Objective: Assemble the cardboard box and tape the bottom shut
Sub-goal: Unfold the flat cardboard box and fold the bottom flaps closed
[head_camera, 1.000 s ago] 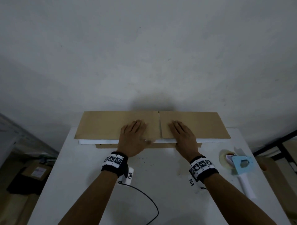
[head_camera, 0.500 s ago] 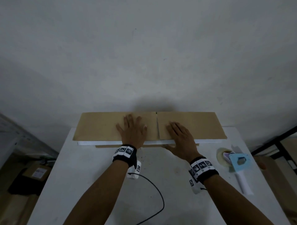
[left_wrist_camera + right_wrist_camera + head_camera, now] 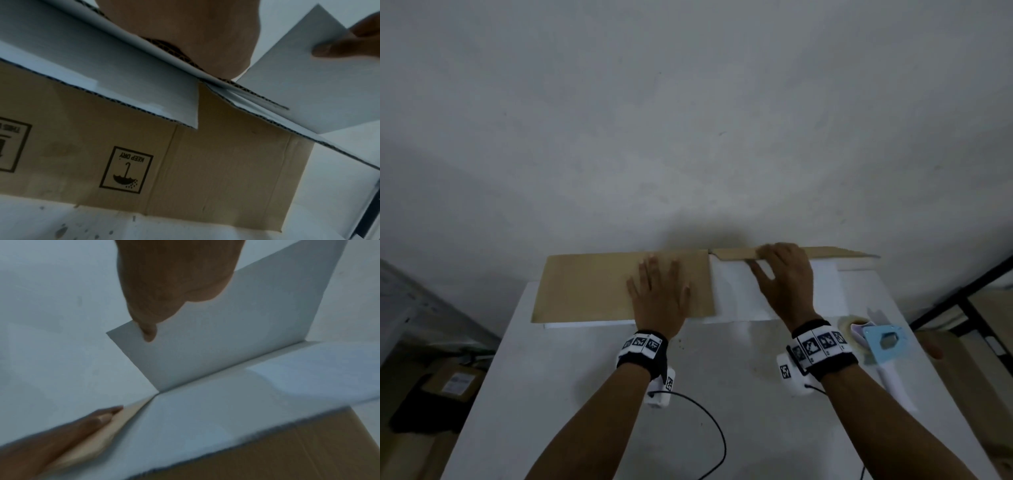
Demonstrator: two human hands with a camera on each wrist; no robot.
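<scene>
Pressing your left hand [image 3: 659,294] flat, fingers straight, you are pinning the box [image 3: 592,286] to the table [image 3: 571,377] while your right hand [image 3: 784,277] is pinching the right flap [image 3: 732,254], lifting it open.

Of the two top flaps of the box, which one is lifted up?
The right flap: the right hand grips its edge and holds it raised, white underside showing. The left flap lies flat under the left hand.
</scene>
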